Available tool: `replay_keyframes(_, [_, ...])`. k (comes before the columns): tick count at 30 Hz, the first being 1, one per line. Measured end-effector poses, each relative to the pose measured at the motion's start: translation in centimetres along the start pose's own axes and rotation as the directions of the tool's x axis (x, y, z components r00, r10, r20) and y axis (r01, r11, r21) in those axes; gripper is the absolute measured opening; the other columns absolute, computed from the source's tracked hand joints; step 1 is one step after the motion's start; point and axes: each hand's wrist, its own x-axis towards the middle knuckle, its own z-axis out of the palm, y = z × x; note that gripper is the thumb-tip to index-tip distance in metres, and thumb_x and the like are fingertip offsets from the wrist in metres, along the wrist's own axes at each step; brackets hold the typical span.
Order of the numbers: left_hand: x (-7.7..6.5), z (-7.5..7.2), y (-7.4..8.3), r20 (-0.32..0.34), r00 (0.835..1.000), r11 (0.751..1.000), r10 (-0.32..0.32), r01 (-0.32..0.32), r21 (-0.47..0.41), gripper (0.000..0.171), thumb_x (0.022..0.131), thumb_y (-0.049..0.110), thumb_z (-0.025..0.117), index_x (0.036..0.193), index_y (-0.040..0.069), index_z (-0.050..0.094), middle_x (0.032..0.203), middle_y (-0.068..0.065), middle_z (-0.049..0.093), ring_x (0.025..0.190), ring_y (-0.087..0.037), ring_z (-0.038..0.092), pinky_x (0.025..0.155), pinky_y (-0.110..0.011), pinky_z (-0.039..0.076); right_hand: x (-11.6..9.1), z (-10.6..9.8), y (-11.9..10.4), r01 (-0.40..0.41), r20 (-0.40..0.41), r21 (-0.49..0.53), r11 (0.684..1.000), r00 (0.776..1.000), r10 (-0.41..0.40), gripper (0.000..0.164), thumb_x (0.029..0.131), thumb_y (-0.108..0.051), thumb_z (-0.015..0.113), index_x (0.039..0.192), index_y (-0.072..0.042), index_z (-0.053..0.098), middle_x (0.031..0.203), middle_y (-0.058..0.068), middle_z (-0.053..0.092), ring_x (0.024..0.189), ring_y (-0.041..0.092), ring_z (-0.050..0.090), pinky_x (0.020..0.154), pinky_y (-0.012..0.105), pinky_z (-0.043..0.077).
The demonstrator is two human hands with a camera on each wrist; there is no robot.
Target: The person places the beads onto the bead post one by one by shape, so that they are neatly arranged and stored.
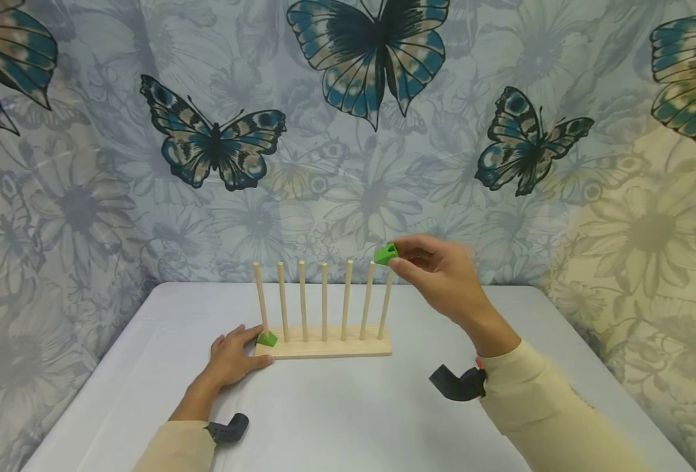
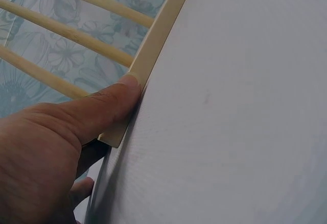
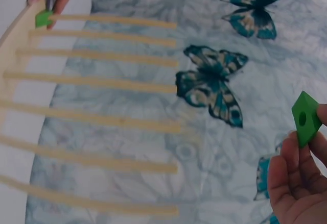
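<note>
A wooden peg board (image 1: 336,351) with several upright pegs (image 1: 325,301) stands on the table. My left hand (image 1: 229,358) grips the board's left end, with the thumb (image 2: 115,99) along its front edge and the fingers behind. Around the foot of the leftmost peg sits a green block (image 1: 267,339). Between thumb and fingertips, my right hand (image 1: 450,285) pinches another green block (image 1: 386,254) with a round hole in its face. In the head view that block overlaps the tops of the two rightmost pegs. The right wrist view shows it out beyond the peg tips.
A white-covered table (image 1: 348,413) lies under the board. Behind it hangs a floral cloth (image 1: 371,196) with large butterflies, close to the table's back edge. Each wrist wears a black camera mount, one on the left (image 1: 229,429) and one on the right (image 1: 458,383).
</note>
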Motion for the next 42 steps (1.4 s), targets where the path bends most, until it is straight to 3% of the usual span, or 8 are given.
replay_keyframes(10, [0.1,0.0,0.2,0.0,1.0,1.0,-0.006,0.006,0.004,0.08,0.074,0.04,0.083,0.138,0.004,0.052,0.141,-0.021,0.046,0.137,-0.042,0.026,0.109,-0.06,0.003,2.3,5.0,0.0,-0.035,0.058,0.146,0.989,0.998,0.027,0.021,0.089,-0.001,0.066,0.11,0.004,0.066,0.098,0.011,0.068,0.085,0.026,0.067,0.075,0.032,0.055])
replay_keyframes(23, [0.3,0.0,-0.1,-0.003,1.0,1.0,-0.003,0.003,-0.01,0.081,0.072,0.041,0.084,0.139,0.005,0.052,0.142,-0.02,0.046,0.138,-0.041,0.026,0.109,-0.058,0.001,5.0,10.1,0.6,-0.059,0.086,0.178,0.982,0.995,0.044,0.022,0.089,-0.002,0.066,0.11,0.005,0.066,0.096,0.009,0.068,0.083,0.021,0.065,0.075,0.032,0.055])
replay_keyframes(32, [0.1,0.0,0.1,-0.003,1.0,1.0,-0.023,0.023,-0.005,0.081,0.072,0.041,0.084,0.138,0.006,0.053,0.142,-0.019,0.047,0.138,-0.04,0.025,0.11,-0.057,0.0,6.3,12.8,0.9,-0.093,0.103,0.137,0.986,0.991,0.08,0.023,0.092,-0.007,0.065,0.114,-0.001,0.066,0.098,0.005,0.068,0.085,0.017,0.065,0.075,0.029,0.054])
replay_keyframes(42, [0.2,0.1,-0.1,0.01,1.0,1.0,-0.019,0.019,-0.013,0.08,0.073,0.04,0.083,0.139,0.006,0.052,0.142,-0.018,0.047,0.139,-0.04,0.024,0.11,-0.057,0.0,7.2,15.9,0.8,-0.093,0.08,0.067,0.993,0.993,0.087,0.023,0.093,-0.007,0.065,0.115,-0.001,0.065,0.1,0.003,0.066,0.091,0.013,0.062,0.085,0.024,0.05])
